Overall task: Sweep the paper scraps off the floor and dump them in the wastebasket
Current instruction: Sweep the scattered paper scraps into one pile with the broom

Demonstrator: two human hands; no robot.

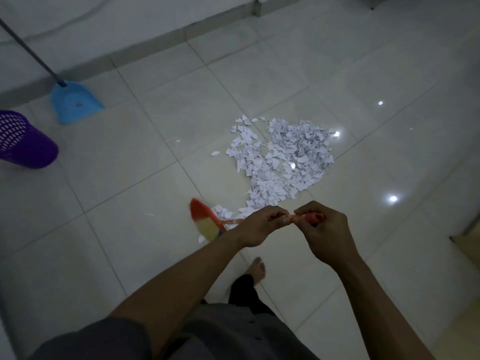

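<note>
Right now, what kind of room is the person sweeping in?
Probably an indoor room in a home or office; which one is unclear. It has a glossy tiled floor meeting a wall baseboard, and a blue dustpan and purple wastebasket stand by that wall.

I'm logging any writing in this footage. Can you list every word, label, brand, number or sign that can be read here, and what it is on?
None can be read.
White torn paper scraps on the tiled floor: faint dark marks on some, too small and blurred to read.
Blue plastic dustpan: a small dark mark inside, not legible.
Purple mesh wastebasket: no text visible.
Red-handled broom, held by left hand and right hand: blurred, no text visible.
</note>
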